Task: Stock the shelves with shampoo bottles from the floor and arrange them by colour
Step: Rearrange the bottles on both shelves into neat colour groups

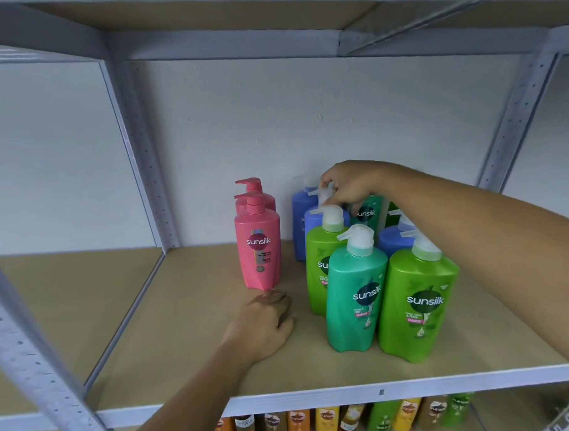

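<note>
Two pink pump bottles point(260, 245) stand one behind the other on the brown shelf board point(190, 317). To their right is a tight cluster: a teal bottle point(357, 297) and a light green bottle point(417, 307) in front, another light green bottle point(319, 266) behind, then blue bottles point(301, 214) and a dark green bottle point(368, 213) at the back. My right hand point(350, 183) reaches over the cluster and pinches the white pump point(323, 194) of a blue bottle. My left hand point(265, 323) rests on the board, fingers curled, just before the front pink bottle.
Grey perforated steel uprights point(143, 156) frame the bay, with another bay to the left. The shelf above point(268, 17) hangs low overhead. On the shelf below stand several orange, yellow, brown and green bottles point(328, 422).
</note>
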`<action>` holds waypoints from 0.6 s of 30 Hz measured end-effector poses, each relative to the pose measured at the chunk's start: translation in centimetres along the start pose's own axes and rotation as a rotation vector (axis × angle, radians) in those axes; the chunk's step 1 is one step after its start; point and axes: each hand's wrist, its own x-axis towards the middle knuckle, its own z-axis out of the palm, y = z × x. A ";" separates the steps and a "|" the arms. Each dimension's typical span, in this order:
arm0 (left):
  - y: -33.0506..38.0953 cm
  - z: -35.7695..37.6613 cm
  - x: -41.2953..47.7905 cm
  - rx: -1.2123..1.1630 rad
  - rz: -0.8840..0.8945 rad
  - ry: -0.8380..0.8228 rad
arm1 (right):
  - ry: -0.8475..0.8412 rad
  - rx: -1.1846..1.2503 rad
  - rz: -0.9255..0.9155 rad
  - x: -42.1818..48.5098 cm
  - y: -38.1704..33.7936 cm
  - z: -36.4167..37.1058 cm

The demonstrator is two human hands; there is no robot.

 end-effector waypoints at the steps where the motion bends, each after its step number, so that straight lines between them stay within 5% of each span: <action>1: 0.0 0.0 0.0 0.000 0.001 0.004 | -0.004 0.002 -0.004 0.1 -0.4 0.1; 18: -0.1 0.1 0.0 0.008 0.001 -0.002 | 0.004 0.110 -0.007 0.0 -1.1 0.5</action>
